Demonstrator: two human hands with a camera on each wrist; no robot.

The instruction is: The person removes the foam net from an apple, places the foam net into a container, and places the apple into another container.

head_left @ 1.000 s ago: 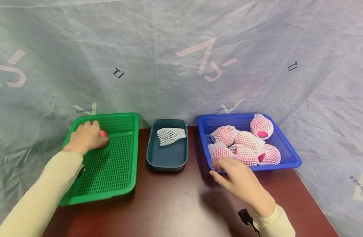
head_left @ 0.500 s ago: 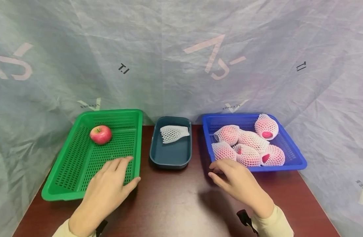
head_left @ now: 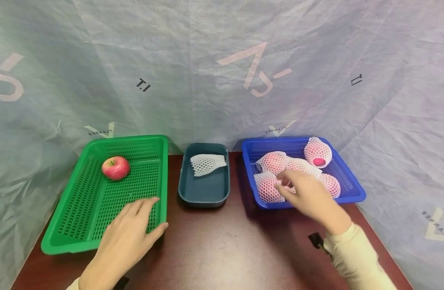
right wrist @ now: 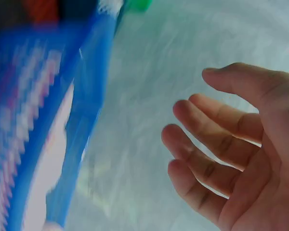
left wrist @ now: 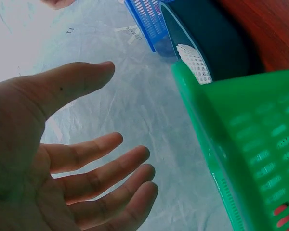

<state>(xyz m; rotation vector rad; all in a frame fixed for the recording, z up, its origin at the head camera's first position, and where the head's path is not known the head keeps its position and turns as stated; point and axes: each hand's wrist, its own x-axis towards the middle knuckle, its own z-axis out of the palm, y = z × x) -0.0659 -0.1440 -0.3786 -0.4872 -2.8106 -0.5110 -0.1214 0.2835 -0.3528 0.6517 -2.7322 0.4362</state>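
Note:
My right hand (head_left: 308, 197) hovers over the front of the blue basket (head_left: 357, 193), fingers loosely bent and holding nothing. It hides part of the net-wrapped apples; a wrapped apple (head_left: 268, 187) shows just left of the fingertips, and another wrapped apple (head_left: 317, 152) sits in the back right corner. My left hand (head_left: 125, 233) is over the front right part of the green basket (head_left: 49, 237), fingers relaxed and apart, with nothing in it. A bare red apple (head_left: 115, 168) lies toward the back left of that basket. In the right wrist view the right palm (right wrist: 260, 183) is bare.
Between the baskets stands a dark blue-green tray (head_left: 203, 193) with a white foam net sleeve (head_left: 207, 164) in it. All three stand on a reddish-brown table (head_left: 214, 249), against a grey cloth backdrop (head_left: 171, 60).
My left hand has let go of the bare apple in the green basket and drawn back toward the front. My right hand has moved forward and right, over the wrapped apples.

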